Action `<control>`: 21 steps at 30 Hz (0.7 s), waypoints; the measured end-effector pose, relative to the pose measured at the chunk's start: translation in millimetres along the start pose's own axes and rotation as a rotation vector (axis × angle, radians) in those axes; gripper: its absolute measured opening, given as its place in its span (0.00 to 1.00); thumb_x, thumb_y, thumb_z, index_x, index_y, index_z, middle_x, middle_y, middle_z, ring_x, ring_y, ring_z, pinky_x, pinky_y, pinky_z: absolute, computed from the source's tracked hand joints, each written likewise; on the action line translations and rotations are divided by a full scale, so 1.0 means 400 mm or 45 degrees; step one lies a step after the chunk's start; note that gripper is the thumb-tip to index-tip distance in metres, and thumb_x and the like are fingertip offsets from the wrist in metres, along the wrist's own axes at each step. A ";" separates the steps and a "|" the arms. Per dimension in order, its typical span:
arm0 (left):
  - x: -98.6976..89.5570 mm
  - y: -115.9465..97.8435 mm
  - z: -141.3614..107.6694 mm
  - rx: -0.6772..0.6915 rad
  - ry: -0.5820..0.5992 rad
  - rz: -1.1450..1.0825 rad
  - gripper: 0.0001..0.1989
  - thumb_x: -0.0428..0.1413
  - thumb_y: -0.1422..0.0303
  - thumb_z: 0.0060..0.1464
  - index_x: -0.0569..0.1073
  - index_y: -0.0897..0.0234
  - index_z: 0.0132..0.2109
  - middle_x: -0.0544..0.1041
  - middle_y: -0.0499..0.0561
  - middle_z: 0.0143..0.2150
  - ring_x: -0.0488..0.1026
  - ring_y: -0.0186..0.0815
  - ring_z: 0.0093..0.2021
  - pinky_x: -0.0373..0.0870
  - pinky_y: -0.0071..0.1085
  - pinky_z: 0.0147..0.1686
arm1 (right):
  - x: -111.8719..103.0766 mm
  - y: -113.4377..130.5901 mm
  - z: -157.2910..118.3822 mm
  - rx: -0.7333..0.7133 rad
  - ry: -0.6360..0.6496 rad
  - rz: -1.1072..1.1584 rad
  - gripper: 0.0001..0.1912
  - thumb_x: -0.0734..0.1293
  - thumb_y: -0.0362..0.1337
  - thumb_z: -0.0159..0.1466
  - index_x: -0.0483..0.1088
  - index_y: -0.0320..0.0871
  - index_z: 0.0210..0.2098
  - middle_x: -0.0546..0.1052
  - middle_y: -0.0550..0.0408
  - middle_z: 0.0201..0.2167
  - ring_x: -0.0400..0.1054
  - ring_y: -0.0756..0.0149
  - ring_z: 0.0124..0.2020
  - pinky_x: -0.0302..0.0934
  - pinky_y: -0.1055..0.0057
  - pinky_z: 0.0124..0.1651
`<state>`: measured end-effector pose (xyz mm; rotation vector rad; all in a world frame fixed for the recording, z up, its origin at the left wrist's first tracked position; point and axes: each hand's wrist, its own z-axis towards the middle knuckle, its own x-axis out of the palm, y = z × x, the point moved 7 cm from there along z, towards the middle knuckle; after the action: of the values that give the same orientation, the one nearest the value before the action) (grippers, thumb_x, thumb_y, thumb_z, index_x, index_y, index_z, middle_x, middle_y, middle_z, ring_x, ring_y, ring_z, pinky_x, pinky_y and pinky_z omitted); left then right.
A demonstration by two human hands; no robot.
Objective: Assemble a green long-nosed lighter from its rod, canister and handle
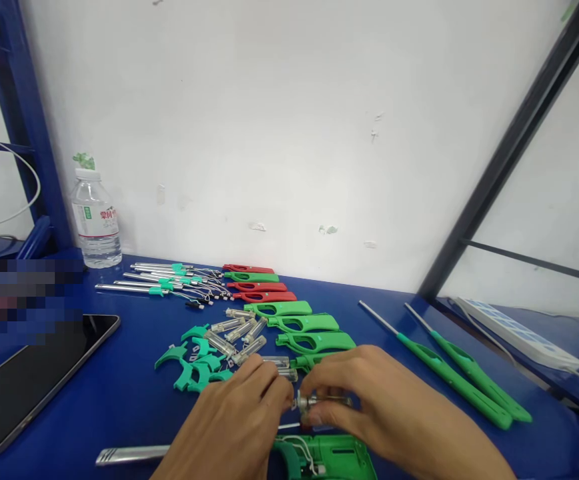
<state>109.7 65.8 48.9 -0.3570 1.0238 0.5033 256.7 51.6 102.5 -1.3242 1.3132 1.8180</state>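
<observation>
My right hand [364, 400] is closed around a small clear cylinder [337, 401] with a pale fitting at its left end. Close against that fitting are the curled fingers of my left hand [242, 413]; what they pinch is hidden. Below both hands lies an open green shell [342, 457] with a white wire and a teal part inside, and a metal tube [132, 455] extends to its left, partly behind my left hand. Behind the hands are several clear cylinders [249, 348], teal curved pieces [199, 373] and green handle shells [314, 341].
Metal rods with wires [154, 289] and red shells [264, 297] lie farther back. Two long green lighters [449, 380] are at the right, near a power strip [519, 333]. A phone [34, 380] and a water bottle [97, 223] stand or lie at the left.
</observation>
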 end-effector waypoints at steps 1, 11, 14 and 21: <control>0.001 -0.003 0.001 0.009 0.000 0.004 0.19 0.52 0.86 0.58 0.74 0.58 0.48 0.82 0.49 0.44 0.78 0.45 0.42 0.69 0.37 0.31 | -0.001 0.000 0.000 -0.005 -0.002 -0.007 0.03 0.77 0.38 0.73 0.85 0.51 0.41 0.87 0.62 0.36 0.80 0.65 0.38 0.63 0.73 0.42; 0.020 0.006 0.010 -0.013 0.136 -0.124 0.15 0.58 0.83 0.62 0.79 0.57 0.48 0.85 0.49 0.48 0.82 0.44 0.46 0.78 0.34 0.40 | 0.005 -0.022 -0.003 0.075 0.022 0.035 0.01 0.78 0.39 0.72 0.85 0.53 0.42 0.88 0.64 0.37 0.81 0.65 0.38 0.63 0.72 0.41; -0.011 0.017 0.007 0.008 0.086 -0.131 0.17 0.54 0.84 0.64 0.80 0.58 0.45 0.86 0.49 0.44 0.84 0.42 0.44 0.79 0.32 0.43 | 0.013 -0.031 -0.014 0.131 0.028 -0.013 0.03 0.76 0.43 0.73 0.84 0.52 0.43 0.87 0.62 0.39 0.81 0.61 0.42 0.63 0.70 0.43; -0.082 0.014 -0.019 0.136 -0.161 -0.019 0.10 0.57 0.77 0.66 0.78 0.57 0.42 0.86 0.47 0.41 0.86 0.42 0.42 0.81 0.31 0.43 | 0.076 -0.080 -0.075 0.103 -0.046 0.021 0.07 0.71 0.39 0.77 0.82 0.53 0.51 0.86 0.59 0.49 0.81 0.60 0.50 0.67 0.70 0.54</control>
<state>87.2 59.1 73.9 -0.2347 0.9205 0.4505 283.7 33.0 60.6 -1.2355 1.3673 1.7719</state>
